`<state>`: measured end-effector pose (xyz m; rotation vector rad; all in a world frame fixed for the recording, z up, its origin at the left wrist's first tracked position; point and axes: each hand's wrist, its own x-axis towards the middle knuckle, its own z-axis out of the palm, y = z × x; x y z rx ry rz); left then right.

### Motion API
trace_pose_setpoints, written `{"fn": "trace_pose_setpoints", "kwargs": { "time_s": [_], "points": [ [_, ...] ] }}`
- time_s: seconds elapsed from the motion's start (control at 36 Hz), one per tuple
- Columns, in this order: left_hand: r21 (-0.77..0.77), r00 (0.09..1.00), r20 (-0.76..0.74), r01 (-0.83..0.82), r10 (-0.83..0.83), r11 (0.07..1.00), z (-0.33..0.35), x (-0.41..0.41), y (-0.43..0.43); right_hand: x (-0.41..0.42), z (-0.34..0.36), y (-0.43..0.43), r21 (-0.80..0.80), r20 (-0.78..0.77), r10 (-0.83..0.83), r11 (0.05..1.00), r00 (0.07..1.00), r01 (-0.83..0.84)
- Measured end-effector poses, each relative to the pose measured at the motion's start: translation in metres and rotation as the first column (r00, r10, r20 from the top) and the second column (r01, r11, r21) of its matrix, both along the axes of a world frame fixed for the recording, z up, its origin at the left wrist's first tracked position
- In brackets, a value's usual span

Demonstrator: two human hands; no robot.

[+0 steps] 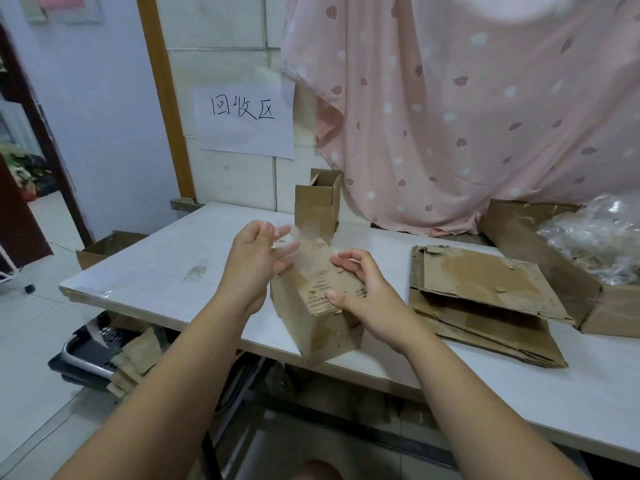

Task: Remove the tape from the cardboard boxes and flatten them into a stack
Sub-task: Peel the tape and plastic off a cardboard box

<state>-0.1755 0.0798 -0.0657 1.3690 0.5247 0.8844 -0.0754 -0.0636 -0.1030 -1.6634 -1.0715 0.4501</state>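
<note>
A small brown cardboard box (pixel 313 320) lies tilted at the white table's front edge (pixel 166 271), its top torn and ragged. My right hand (pixel 360 292) grips the box's upper right side, thumb on the torn top. My left hand (pixel 258 261) is just left of the box, its fingers pinching a strip of clear tape (pixel 301 237) that lifts off the box's far end. A stack of flattened cardboard (pixel 485 299) lies on the table to the right. Behind the box stands a tall narrow box (pixel 317 202) with its top open.
An open carton (pixel 540 251) holding crumpled clear plastic (pixel 595 237) sits at the far right. A pink patterned cloth (pixel 467 109) hangs behind. A paper sign (pixel 246 119) is on the tiled wall. Cardboard scraps (pixel 135 362) and a dark crate (pixel 90 355) sit below the table on the left.
</note>
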Motion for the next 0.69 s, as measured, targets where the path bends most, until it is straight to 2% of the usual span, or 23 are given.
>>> {"fn": "trace_pose_setpoints", "kwargs": {
  "time_s": [0.17,0.25,0.31,0.36,0.42,0.5,0.58,0.69],
  "points": [
    [0.033,0.987,0.072,-0.144,0.141,0.989,0.023,-0.004,0.017,0.013,0.007,-0.003,-0.085,0.059,0.081,0.994,0.995,-0.075],
    [0.11,0.993,-0.055,-0.098,0.105,0.989,0.031,-0.01,0.031,0.016,0.012,-0.005,-0.147,0.084,0.131,0.982,0.988,-0.118],
    [0.348,0.954,-0.28,-0.003,0.107,0.938,0.03,-0.015,0.038,0.013,0.017,-0.003,-0.189,0.093,0.139,0.975,0.986,-0.12],
    [0.607,0.849,-0.465,0.099,0.251,0.788,0.024,-0.019,0.043,0.01,0.023,0.0,-0.236,0.123,0.122,0.967,0.985,-0.09],
    [0.699,0.758,-0.533,0.144,0.376,0.7,0.018,-0.021,0.046,0.006,0.028,0.004,-0.28,0.197,0.092,0.96,0.976,-0.034],
    [0.677,0.663,-0.617,0.172,0.424,0.716,0.011,-0.023,0.045,-0.003,0.033,0.01,-0.343,0.362,0.043,0.935,0.931,0.09],
    [0.682,0.624,-0.64,0.195,0.447,0.705,0.008,-0.024,0.044,-0.013,0.032,0.016,-0.36,0.54,0.038,0.913,0.841,0.19],
    [0.598,0.613,-0.696,0.207,0.374,0.774,0.0,-0.02,0.049,-0.018,0.033,0.017,-0.368,0.598,0.062,0.907,0.799,0.205]
  ]
}}
